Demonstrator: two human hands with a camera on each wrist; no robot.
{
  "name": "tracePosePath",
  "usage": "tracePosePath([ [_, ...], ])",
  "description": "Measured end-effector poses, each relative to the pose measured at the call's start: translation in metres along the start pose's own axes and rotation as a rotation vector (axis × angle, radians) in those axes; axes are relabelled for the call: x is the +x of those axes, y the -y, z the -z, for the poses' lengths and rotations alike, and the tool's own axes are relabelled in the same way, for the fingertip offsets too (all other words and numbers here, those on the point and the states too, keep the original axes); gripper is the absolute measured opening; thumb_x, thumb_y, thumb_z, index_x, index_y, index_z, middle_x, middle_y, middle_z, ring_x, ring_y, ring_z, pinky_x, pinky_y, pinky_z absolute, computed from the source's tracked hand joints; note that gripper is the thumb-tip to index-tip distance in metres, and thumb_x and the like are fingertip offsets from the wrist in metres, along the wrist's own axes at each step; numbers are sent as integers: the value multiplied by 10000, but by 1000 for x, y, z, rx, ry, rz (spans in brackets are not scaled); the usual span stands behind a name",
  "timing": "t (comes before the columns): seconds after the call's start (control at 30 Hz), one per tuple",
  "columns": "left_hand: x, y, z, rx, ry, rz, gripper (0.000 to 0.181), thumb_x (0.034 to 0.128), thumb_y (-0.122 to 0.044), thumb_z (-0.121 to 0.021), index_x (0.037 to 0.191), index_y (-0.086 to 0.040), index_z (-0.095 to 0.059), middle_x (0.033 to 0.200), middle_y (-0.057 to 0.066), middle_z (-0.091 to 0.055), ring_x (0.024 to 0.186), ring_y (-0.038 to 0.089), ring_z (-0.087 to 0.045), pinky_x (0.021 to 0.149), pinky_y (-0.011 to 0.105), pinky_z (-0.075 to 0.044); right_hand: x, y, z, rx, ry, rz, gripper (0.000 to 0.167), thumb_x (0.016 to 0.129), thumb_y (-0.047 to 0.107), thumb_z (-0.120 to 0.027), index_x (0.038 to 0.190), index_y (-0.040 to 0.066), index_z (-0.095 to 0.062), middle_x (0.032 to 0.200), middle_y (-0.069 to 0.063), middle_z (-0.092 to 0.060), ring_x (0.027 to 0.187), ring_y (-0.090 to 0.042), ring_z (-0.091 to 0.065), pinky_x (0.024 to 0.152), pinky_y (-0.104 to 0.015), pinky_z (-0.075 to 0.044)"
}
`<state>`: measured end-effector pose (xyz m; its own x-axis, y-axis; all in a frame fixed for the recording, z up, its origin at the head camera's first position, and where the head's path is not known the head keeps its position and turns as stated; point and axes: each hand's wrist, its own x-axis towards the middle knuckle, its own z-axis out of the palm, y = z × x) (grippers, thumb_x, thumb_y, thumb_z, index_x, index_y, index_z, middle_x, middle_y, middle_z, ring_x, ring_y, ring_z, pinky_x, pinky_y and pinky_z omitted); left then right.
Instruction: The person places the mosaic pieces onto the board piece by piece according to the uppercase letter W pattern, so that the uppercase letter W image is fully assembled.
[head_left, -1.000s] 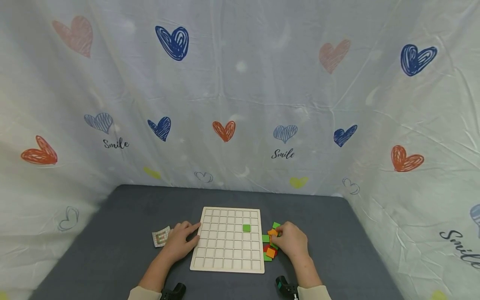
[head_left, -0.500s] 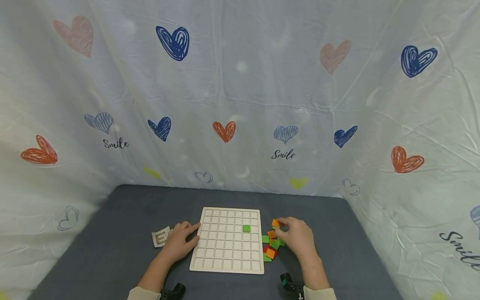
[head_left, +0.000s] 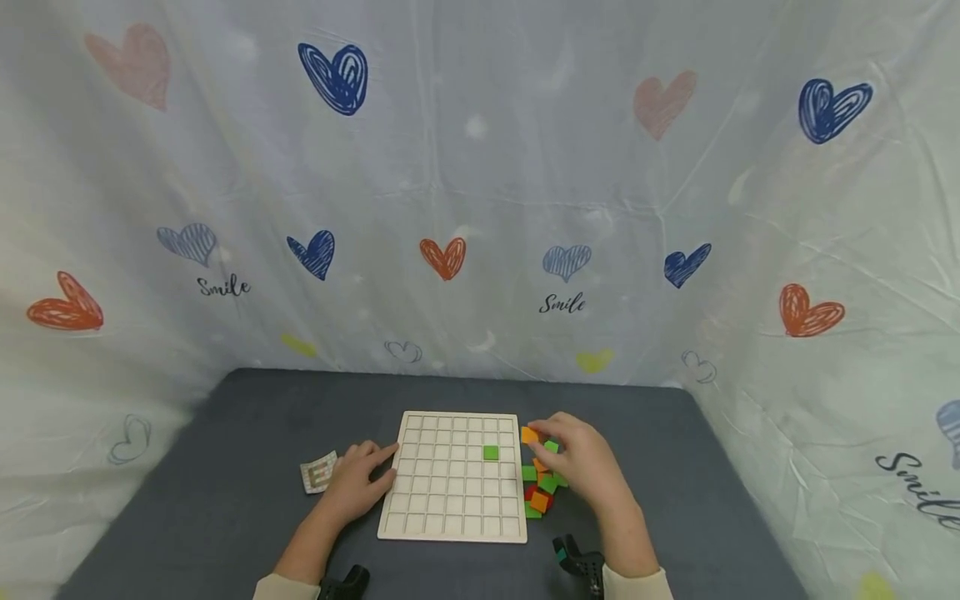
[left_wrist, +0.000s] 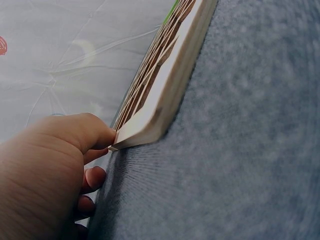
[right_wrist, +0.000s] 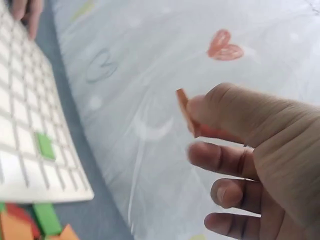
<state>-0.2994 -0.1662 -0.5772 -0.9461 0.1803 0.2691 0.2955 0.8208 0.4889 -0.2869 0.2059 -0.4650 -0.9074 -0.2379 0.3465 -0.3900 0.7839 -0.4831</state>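
Note:
My right hand (head_left: 581, 457) pinches an orange square tile (head_left: 529, 435) between thumb and forefinger. In the right wrist view this tile (right_wrist: 185, 111) is seen nearly edge-on, raised off the table. The pale wooden grid board (head_left: 442, 505) lies flat in the middle, with one green tile (head_left: 491, 452) in a cell near its upper right. At the board's left edge, my left hand (head_left: 357, 481) rests with thumb and forefinger extended against the side. The left wrist view has its thumb (left_wrist: 95, 131) touching the board's rim, the other fingers partly hidden.
Several loose green, orange and red tiles (head_left: 539, 501) lie heaped along the board's right edge. A small printed card (head_left: 318, 472) lies left of my left hand. Dark cloth (head_left: 300, 408) covers the table, and a heart-patterned curtain (head_left: 480, 167) hangs behind.
My right hand has lifted an orange tile from the heap, carrying it away and then left to the board's right edge. My left hand keeps its place; the head view has shifted slightly.

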Motion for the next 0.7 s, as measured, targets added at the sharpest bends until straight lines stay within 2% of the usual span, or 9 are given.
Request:
tracePosePath([
  [0.2,-1,-2,1,8,-5,-7,442,963,-241,-708,1385,-113,-675,942,-53,-518,793,126,-377,734,373,-318,7,15,-6,16,44,41,242,918,218,-799,1156,179,-796,724,73,-430,627,-80,-373,577,-281,-327],
  [0.3,-2,-4,1,-8,-9,-18,438,963,-239,-711,1382,-115,-678,937,-64,-508,792,117,-365,733,371,-311,6,17,-13,31,92,47,242,932,229,-781,1169,187,-795,749,98,-523,622,-59,-399,574,-273,-347],
  [0.4,-4,-4,0,-9,-24,-23,430,953,-235,-721,1364,-114,-691,918,-85,-494,777,101,-350,720,361,-301,5,16,-22,49,160,20,267,954,269,-753,1203,178,-787,762,88,-610,573,-54,-424,551,-267,-377],
  [0.47,-5,-5,1,-6,-31,-25,422,944,-232,-727,1348,-113,-703,905,-94,-484,766,95,-343,709,354,-295,5,14,-26,69,192,-3,287,966,284,-737,1221,160,-781,753,92,-629,540,-60,-428,528,-264,-383],
  [0.53,-6,-4,1,0,-29,-23,421,940,-233,-728,1343,-114,-707,900,-95,-480,763,94,-342,706,349,-295,5,12,-30,76,216,-18,300,975,297,-723,1232,150,-777,660,75,-566,496,-82,-396,499,-269,-360],
  [0.7,-2,-5,4,-10,-17,-3,421,953,-239,-719,1355,-114,-698,913,-81,-493,774,109,-357,716,360,-303,10,8,-40,59,241,0,300,969,305,-728,1216,144,-783,657,78,-581,507,-75,-363,516,-266,-336],
])
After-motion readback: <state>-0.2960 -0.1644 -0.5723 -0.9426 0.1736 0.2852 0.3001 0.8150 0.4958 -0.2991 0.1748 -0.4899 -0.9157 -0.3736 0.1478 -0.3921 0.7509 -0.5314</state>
